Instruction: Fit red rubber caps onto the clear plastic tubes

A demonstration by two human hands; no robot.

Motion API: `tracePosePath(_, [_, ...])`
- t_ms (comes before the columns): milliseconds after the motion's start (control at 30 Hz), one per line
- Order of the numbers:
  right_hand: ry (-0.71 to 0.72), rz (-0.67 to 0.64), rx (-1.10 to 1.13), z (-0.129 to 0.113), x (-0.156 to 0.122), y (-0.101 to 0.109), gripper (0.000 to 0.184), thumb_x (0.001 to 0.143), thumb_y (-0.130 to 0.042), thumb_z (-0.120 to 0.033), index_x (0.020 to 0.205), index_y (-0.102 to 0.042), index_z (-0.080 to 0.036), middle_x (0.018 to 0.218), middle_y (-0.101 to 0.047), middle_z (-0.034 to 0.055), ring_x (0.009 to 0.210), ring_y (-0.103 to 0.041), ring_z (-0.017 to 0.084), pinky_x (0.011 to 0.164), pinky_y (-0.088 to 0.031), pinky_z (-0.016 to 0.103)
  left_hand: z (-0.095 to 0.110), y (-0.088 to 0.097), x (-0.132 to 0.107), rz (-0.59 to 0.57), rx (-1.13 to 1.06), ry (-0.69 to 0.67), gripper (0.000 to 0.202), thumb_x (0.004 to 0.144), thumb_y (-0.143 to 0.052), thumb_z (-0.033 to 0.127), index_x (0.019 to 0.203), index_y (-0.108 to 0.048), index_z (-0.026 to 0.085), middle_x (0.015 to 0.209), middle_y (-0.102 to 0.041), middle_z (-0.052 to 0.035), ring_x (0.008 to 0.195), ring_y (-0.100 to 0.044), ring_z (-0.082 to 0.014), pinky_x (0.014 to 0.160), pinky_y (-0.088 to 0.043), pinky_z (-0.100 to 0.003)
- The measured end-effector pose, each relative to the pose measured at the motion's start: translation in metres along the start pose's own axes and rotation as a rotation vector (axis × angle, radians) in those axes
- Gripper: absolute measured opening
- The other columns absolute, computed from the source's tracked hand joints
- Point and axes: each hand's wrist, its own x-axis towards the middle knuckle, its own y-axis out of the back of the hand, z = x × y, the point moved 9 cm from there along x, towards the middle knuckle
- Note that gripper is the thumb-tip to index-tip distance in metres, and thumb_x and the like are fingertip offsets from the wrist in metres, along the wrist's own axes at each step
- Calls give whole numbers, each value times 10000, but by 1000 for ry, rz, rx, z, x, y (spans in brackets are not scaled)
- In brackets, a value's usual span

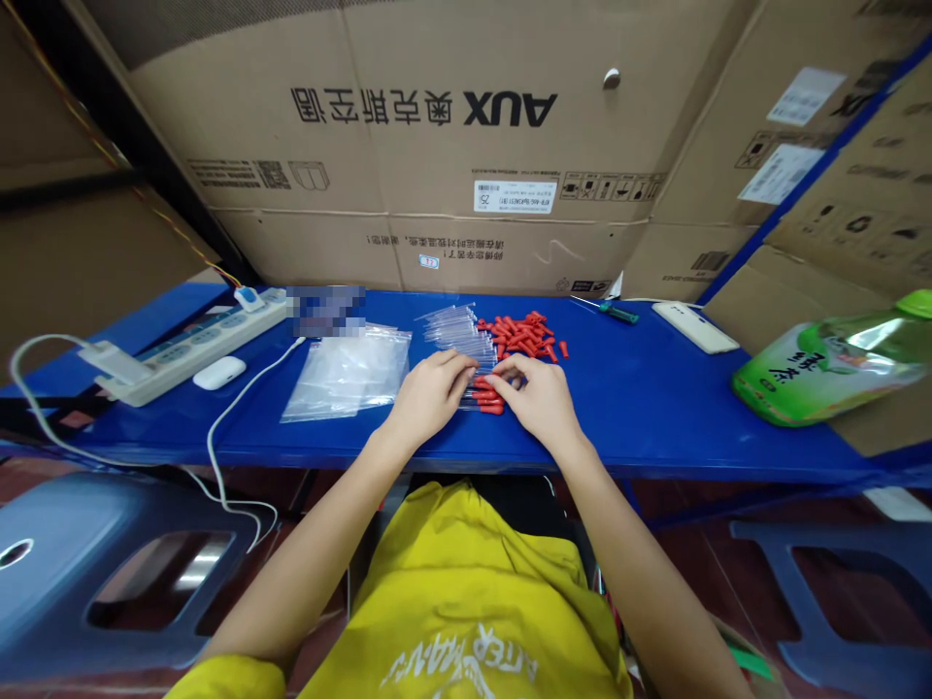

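Over the blue table, my left hand (435,390) is closed in a pinch at what looks like a thin clear dropper tube (483,369). Facing it, my right hand (540,396) pinches at the tube's other end, apparently on a red rubber bulb mostly hidden by the fingers. Just below the fingertips lie several droppers (491,408) with red bulbs fitted on clear tubes. Beyond my hands is a row of loose clear tubes (452,328). A pile of loose red rubber bulbs (520,335) lies to its right.
Clear zip bags (349,374) lie left of my hands, near a power strip (196,345) and a white case (219,373). A green screwdriver (618,313), white phone (695,327) and green-labelled bottle (830,364) are on the right. Cardboard (437,146) stands behind the table.
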Motion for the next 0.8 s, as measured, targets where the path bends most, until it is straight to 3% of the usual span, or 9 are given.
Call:
tracePosePath(200, [-48,-14,-83,-3,-3,-3,178,984,-665,-390,957,-767,-247,831,-792,7,697,-696,181,702,-489,280,1,-4,0,-22,33,-21,263,1094,-455,269,1155,-703,205,1093,-732,-66,1047,-658,-252,920,-519,-395])
tracePosePath(333, [-53,-15,-216,2,-1,3,242,1044,-538,-269,1001,-774,-233,958,-795,44,828,-721,207,775,-483,301,2,-4,0,-33,51,-31,263,1094,-457,272,1129,-710,209,1072,-731,-62,1003,-639,-254,892,-511,-401])
tracePosePath(433, [-30,-83,-286,5,-1,-1,196,994,-605,-179,1065,-783,-224,1067,-778,58,957,-714,221,862,-489,311,1,-4,-1,-27,45,-25,263,1089,-449,237,1130,-709,221,1095,-733,-61,1009,-634,-251,892,-509,-398])
tracePosePath(567, [-13,-146,-340,5,-2,-8,193,987,-644,-185,1104,-792,-224,1110,-760,64,1073,-687,245,945,-483,330,0,-4,-2,-16,25,-28,279,1062,-451,159,1158,-701,236,1142,-736,-55,1061,-638,-255,929,-513,-404])
tracePosePath(800, [0,-211,-435,0,-3,-14,255,1036,-586,-223,1203,-773,-269,1117,-725,68,1095,-674,239,914,-483,315,-7,2,-2,42,-41,64,346,999,-442,82,1212,-679,215,1108,-748,-62,1043,-682,-246,946,-544,-405])
